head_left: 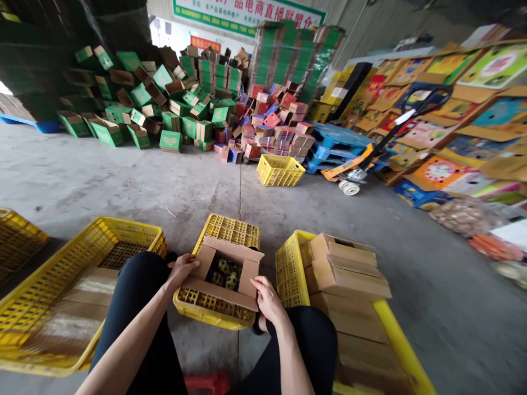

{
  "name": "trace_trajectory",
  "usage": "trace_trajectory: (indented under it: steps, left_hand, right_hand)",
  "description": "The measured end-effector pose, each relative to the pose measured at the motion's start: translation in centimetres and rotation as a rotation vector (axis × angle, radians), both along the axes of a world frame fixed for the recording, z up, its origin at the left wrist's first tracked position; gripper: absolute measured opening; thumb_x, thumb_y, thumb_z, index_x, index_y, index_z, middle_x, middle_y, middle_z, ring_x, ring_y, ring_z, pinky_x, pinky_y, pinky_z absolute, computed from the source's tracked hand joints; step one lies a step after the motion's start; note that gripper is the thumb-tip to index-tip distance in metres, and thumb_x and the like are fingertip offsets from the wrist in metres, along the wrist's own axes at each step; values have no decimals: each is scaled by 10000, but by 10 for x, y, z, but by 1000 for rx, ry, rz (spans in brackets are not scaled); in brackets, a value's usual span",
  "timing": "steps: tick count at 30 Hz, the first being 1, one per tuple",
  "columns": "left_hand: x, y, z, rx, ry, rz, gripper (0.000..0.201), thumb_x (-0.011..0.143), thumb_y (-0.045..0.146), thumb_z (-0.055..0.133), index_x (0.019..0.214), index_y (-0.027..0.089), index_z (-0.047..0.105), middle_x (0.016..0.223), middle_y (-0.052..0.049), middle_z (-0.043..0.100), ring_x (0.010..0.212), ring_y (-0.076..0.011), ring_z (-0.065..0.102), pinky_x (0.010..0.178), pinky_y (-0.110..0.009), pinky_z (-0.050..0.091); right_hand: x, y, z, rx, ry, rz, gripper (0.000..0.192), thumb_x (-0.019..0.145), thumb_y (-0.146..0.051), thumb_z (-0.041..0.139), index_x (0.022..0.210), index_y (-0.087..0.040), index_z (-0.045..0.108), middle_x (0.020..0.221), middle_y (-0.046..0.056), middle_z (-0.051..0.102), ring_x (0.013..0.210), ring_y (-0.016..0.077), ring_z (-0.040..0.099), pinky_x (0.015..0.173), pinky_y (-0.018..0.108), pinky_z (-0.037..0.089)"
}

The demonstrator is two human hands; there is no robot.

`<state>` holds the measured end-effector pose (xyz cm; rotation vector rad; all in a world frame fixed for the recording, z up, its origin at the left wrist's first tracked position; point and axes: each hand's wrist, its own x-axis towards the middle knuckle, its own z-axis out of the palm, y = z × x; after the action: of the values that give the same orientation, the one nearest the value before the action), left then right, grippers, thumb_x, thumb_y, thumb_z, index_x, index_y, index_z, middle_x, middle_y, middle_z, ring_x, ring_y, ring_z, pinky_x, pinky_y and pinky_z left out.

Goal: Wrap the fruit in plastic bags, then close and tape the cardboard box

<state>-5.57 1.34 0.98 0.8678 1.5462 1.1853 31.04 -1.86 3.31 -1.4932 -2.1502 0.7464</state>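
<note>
Across the upper half of the frame, heaps of green cartons (144,104) and red-and-blue cartons (272,129) stood against the far wall, with flattened printed cardboard (453,109) leaning at upper right and a pallet jack (354,170) beside a lone yellow crate (280,170) on the concrete floor (123,175).

Lower down, a large yellow crate (61,274) at lower left held flat cardboard sheets, and another yellow crate (288,269) at lower right held a stack of closed brown cartons (349,274).

At lower centre, between the person's knees, a small brown carton (224,274) sat on an upturned yellow crate (230,230). Its flaps stood open, and small round green-and-yellow fruit (225,272) showed inside; the kind could not be told.

The left hand (183,269) was curled on the carton's left flap, fingers over its edge. The right hand (267,299) lay on the near right corner, fingers pressing the near flap; neither hand held anything loose.

Judgement: the step in hand appeared to be folding the flaps shut. To do it well, the short side flaps should go down first, then the long ones, with the fruit settled below the rim so no flap bulged. The carton should be kept square on the crate, since a push on one side alone might slide it off the slatted base.
</note>
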Motion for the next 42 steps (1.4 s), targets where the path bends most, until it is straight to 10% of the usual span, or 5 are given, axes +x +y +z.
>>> trace_trajectory:
  steps: [9,20,32,42]
  left_hand:
    - [2,-2,-1,-54,-186,27,470,510,354,888,906,138,755,750,-28,714,688,-194,657,639,-278,483]
    - [0,-3,5,-117,-326,64,524,681,590,829,927,132,760,573,28,579,523,-135,546,480,-220,354]
    - [1,-9,-2,-30,-311,4,756,403,409,982,1056,126,727,786,-19,705,701,-184,658,683,-285,489]
    - [2,-4,-6,-12,-251,-6,518,506,277,884,989,131,766,797,-51,731,719,-211,659,663,-297,493]
  right_hand:
    - [2,-9,18,-233,122,-5,587,802,-352,787,1368,-245,674,1497,99,546,1385,276,553,1159,393,472]
    - [-15,2,13,-75,266,-325,304,794,-496,721,908,-215,745,995,84,743,953,278,728,910,401,571]
    - [-28,22,-33,-15,246,-590,783,637,-344,775,1369,-181,548,1209,144,646,978,308,701,847,441,608]
    - [-34,40,-11,-35,308,-494,898,794,-484,638,1600,-194,370,1105,98,753,988,290,719,877,436,600]
